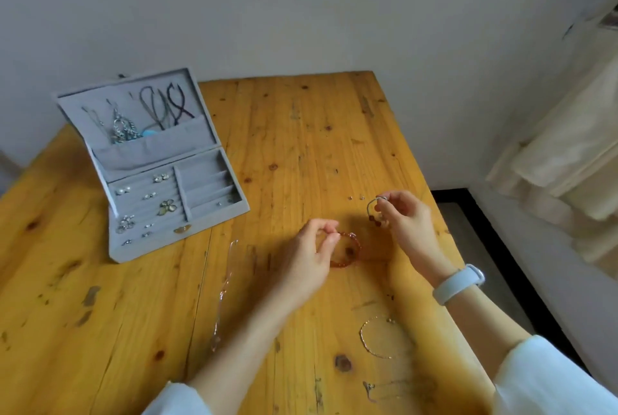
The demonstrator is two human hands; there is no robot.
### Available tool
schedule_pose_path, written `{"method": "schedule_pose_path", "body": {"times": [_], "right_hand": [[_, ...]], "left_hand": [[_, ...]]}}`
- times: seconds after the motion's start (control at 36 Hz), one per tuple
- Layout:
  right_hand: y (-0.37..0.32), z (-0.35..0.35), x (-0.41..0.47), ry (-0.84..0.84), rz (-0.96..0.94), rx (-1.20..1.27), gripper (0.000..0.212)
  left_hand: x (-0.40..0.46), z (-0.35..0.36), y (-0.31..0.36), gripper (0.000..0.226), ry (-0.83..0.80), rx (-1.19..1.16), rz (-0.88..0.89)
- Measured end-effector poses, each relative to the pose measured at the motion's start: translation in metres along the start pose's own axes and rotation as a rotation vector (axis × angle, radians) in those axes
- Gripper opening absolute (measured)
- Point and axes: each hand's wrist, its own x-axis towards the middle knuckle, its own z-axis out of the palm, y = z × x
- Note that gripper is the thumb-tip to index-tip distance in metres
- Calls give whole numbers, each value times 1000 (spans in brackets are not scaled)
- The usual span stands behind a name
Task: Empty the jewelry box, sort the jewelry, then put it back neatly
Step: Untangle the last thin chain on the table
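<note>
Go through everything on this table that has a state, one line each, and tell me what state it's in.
jewelry box: open, lid propped up, earrings and necklaces inside
red bead bracelet: lying on the table, pinched by the left hand
grey cord bracelet: lifted off the table, pinched by the right hand
gold chain: loose on the table, untouched
long pale necklace: stretched out on the table, untouched
wristband: worn on the right wrist

Left hand (pixel 316 247) pinching; right hand (pixel 401 217) pinching, raised.

A home: pine table (pixel 301 147), bare plaster wall (pixel 301 6).
</note>
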Motion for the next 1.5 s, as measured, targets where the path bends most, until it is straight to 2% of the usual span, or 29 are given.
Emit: {"method": "schedule_pose_path", "body": {"times": [0.17,0.22,0.31,0.39,0.44,0.56,0.64,0.75,0.86,1.06,1.14,1.25,1.42,1.5], "right_hand": [[-23,51,12,-138,-78,13,16],[-29,71,16,-185,-84,29,14],[-36,99,23,-237,-95,42,13],[-38,121,32,-274,-88,40,13],[-38,132,37,-286,-90,39,12],[-36,143,49,-282,-68,47,11],[-30,145,56,-266,-59,48,12],[-26,145,62,-245,-49,46,16],[-23,141,65,-246,-33,38,13],[-20,144,67,-260,-30,-11,11],[-25,147,71,-273,-47,-31,13],[-43,161,85,-294,-93,-93,11],[-80,210,93,-485,-162,-117,13],[-92,238,92,-553,-133,-46,8]], "left_hand": [[16,-79,-3,12,319,-742,-232],[25,-107,-10,14,421,-910,-286],[42,-145,-25,14,523,-928,-374],[60,-173,-37,13,530,-875,-447],[74,-187,-44,20,493,-789,-492],[105,-196,-56,15,380,-366,-526],[125,-195,-69,20,304,-39,-433],[138,-196,-85,23,253,506,-184],[135,-193,-91,24,182,761,-119],[112,-183,-103,37,188,1027,-91],[103,-187,-103,41,145,1015,-124],[86,-204,-104,43,175,1045,-119],[64,-209,-111,58,113,1012,-213],[63,-208,-110,58,118,987,-233]]}}
